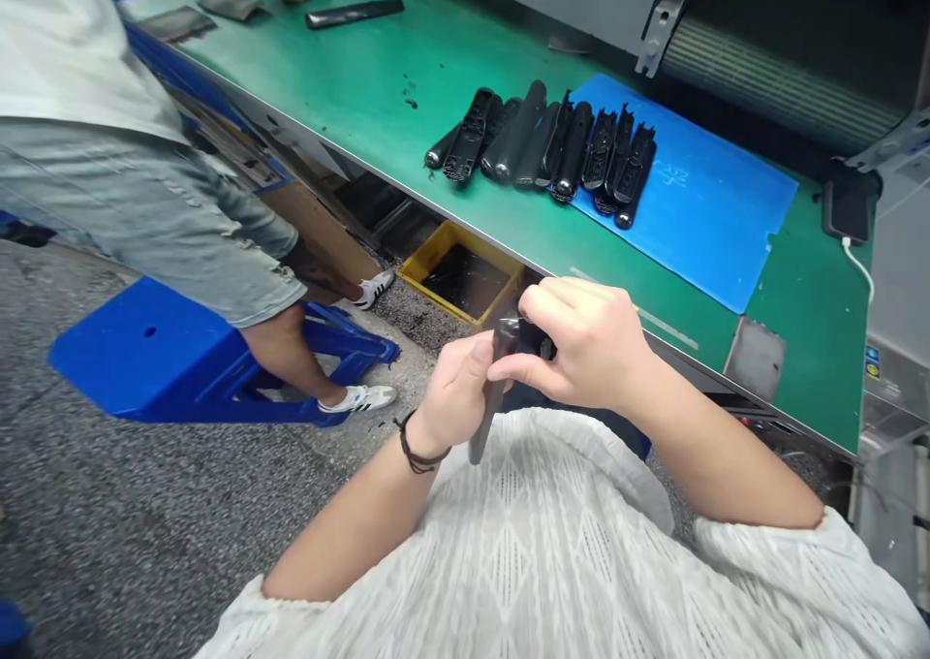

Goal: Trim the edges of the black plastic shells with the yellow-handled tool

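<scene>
My left hand (456, 388) is wrapped round a long black plastic part (488, 412), held tilted in front of my white top. At the part's upper end, my right hand (577, 339) is closed with thumb and fingers on a dark piece, partly hidden by the fingers. Whether that piece belongs to the same part cannot be made out. Beyond my hands, a row of several black plastic shells (519, 136) lies on the green table (363, 87), some hollow side up. The right end of the row rests on a blue sheet (712, 194).
At the left stands a person in denim shorts (218, 223) beside a blue stool (145, 349). A yellow bin (411, 271) sits below the table edge. A grey pad (756, 357) and a phone with a white cable (847, 211) lie at the right. Another black part (356, 13) lies far left.
</scene>
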Demonstrator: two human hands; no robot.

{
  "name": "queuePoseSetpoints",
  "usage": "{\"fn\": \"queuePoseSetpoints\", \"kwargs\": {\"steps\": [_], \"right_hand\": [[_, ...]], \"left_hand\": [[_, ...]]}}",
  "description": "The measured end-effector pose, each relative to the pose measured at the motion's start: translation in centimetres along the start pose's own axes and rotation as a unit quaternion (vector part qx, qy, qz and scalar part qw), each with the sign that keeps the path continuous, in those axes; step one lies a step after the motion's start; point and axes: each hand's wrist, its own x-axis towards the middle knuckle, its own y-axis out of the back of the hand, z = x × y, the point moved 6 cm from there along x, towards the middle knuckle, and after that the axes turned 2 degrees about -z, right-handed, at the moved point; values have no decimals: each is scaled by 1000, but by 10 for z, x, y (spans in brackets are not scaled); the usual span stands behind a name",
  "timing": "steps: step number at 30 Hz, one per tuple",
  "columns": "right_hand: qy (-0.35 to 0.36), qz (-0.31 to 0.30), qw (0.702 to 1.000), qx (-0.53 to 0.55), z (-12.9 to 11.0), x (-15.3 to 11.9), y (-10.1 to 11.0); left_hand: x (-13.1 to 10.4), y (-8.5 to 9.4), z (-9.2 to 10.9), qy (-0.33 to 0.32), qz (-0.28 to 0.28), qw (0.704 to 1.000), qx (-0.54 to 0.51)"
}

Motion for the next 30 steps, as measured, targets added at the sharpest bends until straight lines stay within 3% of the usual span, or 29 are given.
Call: {"fn": "queuePoseSetpoints", "kwargs": {"steps": [10,18,22,27,30], "right_hand": [[12,89,988,-122,-5,-6,2],[19,61,993,-101,-11,-18,-20],[21,62,996,-61,-12,-18,-19],[-53,44,995,78,0,-5,-4],[-75,12,991,113,3,2,1]], "left_hand": [[-2,-4,-4,46,46,998,3],[6,4,3,50,128,990,42],[8,3,0,36,120,992,8],[7,-9,-4,38,45,994,-88],[8,-12,3,28,24,996,-80]]}}
